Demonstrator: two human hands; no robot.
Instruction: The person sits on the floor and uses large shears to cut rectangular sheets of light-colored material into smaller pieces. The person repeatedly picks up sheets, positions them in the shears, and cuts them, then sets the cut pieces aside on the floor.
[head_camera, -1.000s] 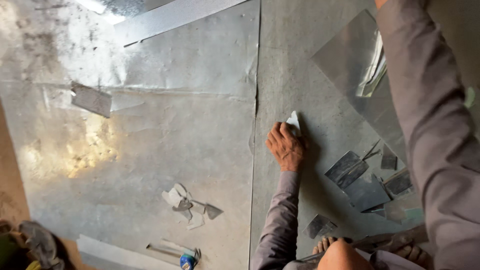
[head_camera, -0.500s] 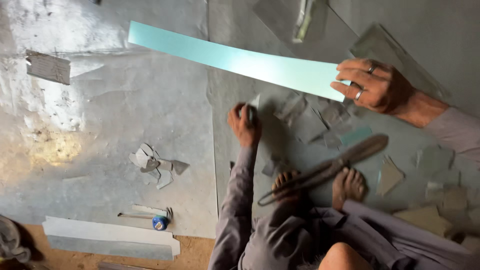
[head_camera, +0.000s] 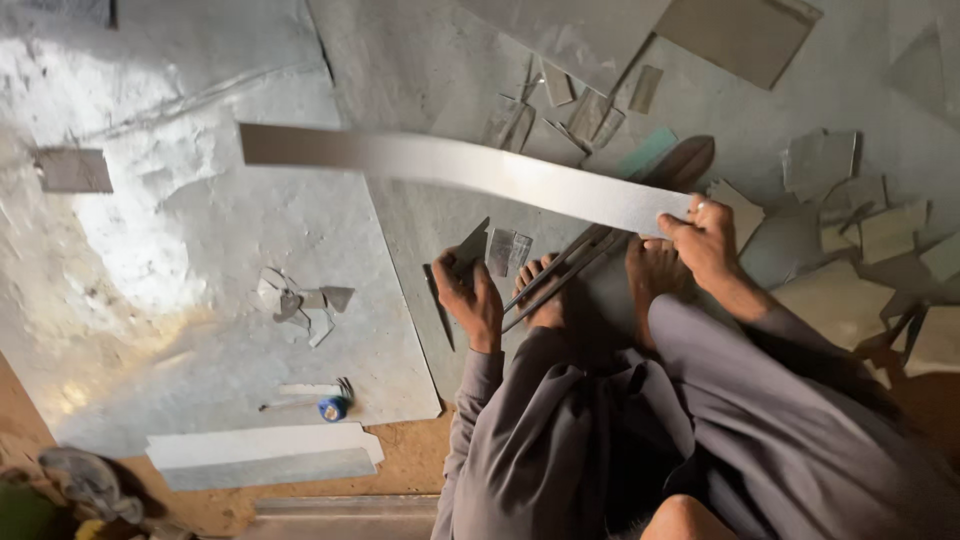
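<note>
My right hand (head_camera: 703, 240) grips one end of a long, narrow sheet-metal strip (head_camera: 450, 165) that reaches out to the left above the floor. My left hand (head_camera: 468, 292) rests on the metal sheet on the floor and holds a small dark metal offcut (head_camera: 470, 245). Large metal shears (head_camera: 610, 235) lie between my bare feet (head_camera: 650, 275), blades pointing up to the right. I sit on the floor in grey clothes.
Big sheets of metal (head_camera: 220, 280) cover the floor. Several cut scraps (head_camera: 860, 200) lie at the right and a few (head_camera: 300, 300) at the left. A small tool with a blue end (head_camera: 325, 405) and flat strips (head_camera: 265, 455) lie near the bare earth at the bottom.
The view has swung. My right hand has lowered the long strip toward my feet, and it no longer shines pale blue. My left hand has stayed low on the sheet with its small piece.
</note>
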